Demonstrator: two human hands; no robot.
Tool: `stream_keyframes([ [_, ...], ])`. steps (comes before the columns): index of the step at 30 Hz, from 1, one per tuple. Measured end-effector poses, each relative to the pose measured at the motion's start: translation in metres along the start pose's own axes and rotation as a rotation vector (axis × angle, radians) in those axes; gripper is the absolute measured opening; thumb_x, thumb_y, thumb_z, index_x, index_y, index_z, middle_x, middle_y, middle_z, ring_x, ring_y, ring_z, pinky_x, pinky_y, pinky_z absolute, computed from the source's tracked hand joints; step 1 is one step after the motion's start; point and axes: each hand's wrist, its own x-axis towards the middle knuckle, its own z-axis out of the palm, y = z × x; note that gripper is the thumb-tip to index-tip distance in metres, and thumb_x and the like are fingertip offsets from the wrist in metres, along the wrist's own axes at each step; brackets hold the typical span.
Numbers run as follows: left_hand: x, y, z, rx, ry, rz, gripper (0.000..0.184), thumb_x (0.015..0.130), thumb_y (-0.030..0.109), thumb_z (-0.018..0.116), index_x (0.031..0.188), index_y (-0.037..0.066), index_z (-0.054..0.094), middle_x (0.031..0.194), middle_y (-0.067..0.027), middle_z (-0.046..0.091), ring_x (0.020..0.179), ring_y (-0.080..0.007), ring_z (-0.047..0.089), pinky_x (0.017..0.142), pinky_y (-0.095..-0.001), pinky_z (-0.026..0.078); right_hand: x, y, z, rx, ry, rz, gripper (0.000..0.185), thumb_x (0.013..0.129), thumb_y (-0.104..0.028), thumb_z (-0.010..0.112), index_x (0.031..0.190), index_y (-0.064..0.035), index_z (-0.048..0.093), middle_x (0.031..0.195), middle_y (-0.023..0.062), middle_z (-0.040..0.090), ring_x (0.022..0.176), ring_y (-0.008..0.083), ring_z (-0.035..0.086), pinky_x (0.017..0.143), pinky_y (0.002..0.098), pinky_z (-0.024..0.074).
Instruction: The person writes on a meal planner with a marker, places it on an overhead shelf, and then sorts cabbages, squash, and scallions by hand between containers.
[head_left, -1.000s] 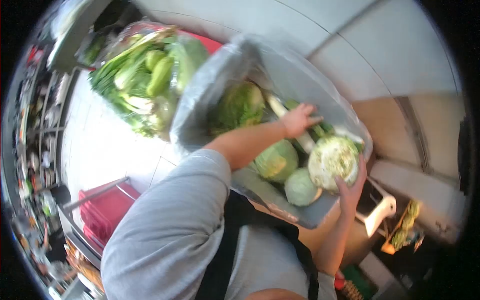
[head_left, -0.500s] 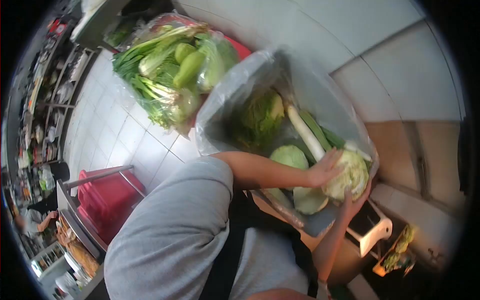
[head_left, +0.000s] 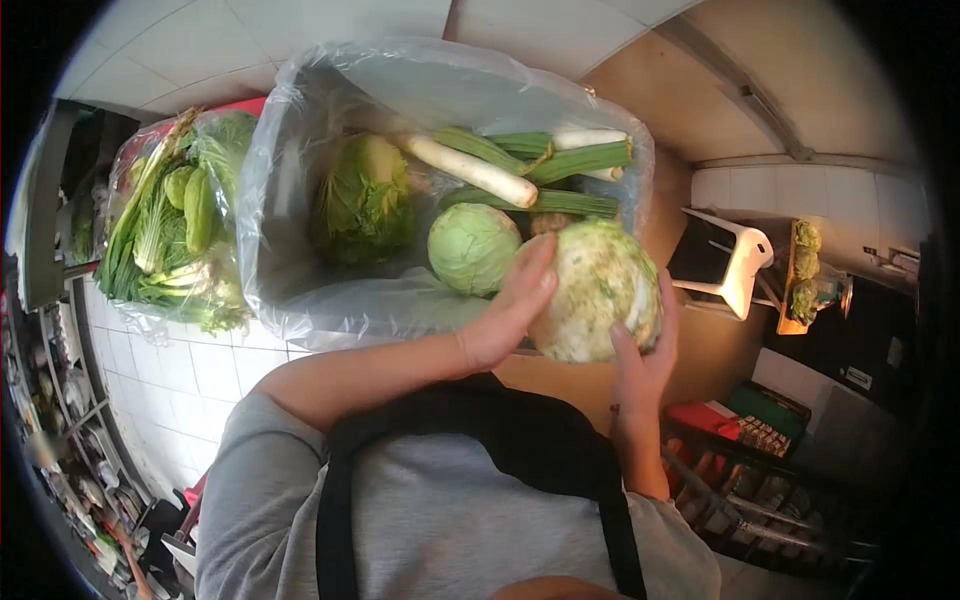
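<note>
A large, round whitish head with brown specks and green edges, which looks like a cauliflower [head_left: 595,290], is held between my two hands at the near edge of a plastic-lined bin. My left hand [head_left: 515,305] presses its left side with the fingers together. On the right, my right hand [head_left: 645,365] cups it, thumb in front. Inside the bin [head_left: 290,200], a green cabbage [head_left: 473,248] sits just left of the held head. A white radish [head_left: 470,170], leafy greens [head_left: 365,200] and long green stalks [head_left: 590,160] lie behind it.
To the left, a clear bag of mixed vegetables [head_left: 180,215] stands over the tiled floor [head_left: 200,375]. A white stool [head_left: 740,265] and a wooden crate of green produce [head_left: 800,285] are at the right. Dark crates [head_left: 760,510] sit lower right.
The view has turned, so the bin now lies across the front. The cauliflower has come up closer to my body, still between both hands, and more of the bin's contents show.
</note>
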Motion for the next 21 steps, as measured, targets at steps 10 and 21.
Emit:
stream_keyframes([
  [10,0.05,0.004,0.014,0.158,-0.002,0.277,0.07,0.095,0.04,0.036,0.145,-0.001,0.007,0.147,-0.0222,0.006,0.137,-0.034,0.009,0.111,-0.038,0.01,0.05,-0.019,-0.022,-0.404,-0.009,-0.469,0.063,0.067,-0.01,0.071,0.127,-0.0038,0.051,0.134,0.0199,0.038,0.122,0.0324,0.042,0.101,0.0406,0.0346],
  [21,0.076,-0.029,-0.028,0.673,0.146,0.17,0.077,0.092,0.045,0.041,0.145,0.0,0.007,0.147,-0.029,-0.012,0.14,-0.0365,-0.004,0.111,-0.0381,0.017,0.108,0.061,0.022,-0.505,-0.248,-0.377,0.06,0.08,-0.018,0.064,0.136,-0.0173,0.042,0.145,0.0219,0.023,0.132,0.0401,0.027,0.107,0.0457,0.0253],
])
